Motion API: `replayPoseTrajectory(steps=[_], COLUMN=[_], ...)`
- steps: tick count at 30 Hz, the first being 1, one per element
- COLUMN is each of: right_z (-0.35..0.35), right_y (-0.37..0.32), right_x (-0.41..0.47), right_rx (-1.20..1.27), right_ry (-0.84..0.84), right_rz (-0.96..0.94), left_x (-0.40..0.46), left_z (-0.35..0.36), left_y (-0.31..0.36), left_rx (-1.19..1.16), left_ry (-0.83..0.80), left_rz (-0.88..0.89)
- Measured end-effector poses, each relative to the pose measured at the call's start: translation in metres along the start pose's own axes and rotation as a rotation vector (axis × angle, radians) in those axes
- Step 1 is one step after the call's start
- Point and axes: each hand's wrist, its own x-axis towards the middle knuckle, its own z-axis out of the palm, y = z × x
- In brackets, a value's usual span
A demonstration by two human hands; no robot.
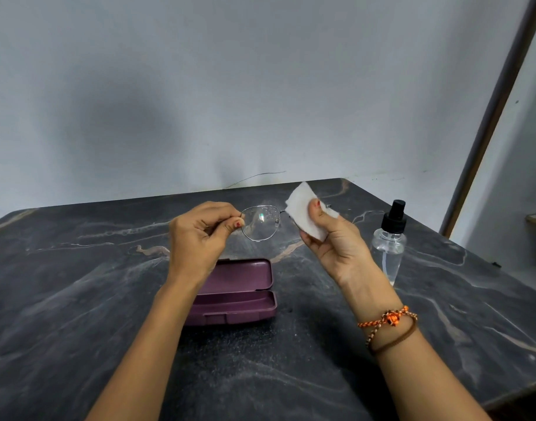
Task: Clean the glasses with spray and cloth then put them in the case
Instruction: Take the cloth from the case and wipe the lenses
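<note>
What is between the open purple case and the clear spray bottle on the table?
In the head view, the right forearm passes above; below it, dark marble table between purple case and clear spray bottle looks bare.

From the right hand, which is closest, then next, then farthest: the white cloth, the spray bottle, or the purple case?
Measured from the right hand:
1. White cloth, pinched in that hand.
2. Spray bottle, standing just to its right.
3. Purple case, lying open, lower left, under the left wrist.

One head-worn wide-angle camera looked forward and down from close above the dark counter (78,299), facing the grey wall (200,86) behind it.
</note>
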Motion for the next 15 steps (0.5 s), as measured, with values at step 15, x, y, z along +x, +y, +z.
replayPoseTrajectory(steps=[15], right_z=[-0.0013], right_y=[-0.0045], right_x=[0.0012], right_rx=[0.152], right_ry=[-0.006], right_rz=[0.014], left_x=[0.0078], left_z=[-0.0070], left_y=[-0.0010], left_rx=[-0.277], left_ry=[0.241], left_rz=[-0.147])
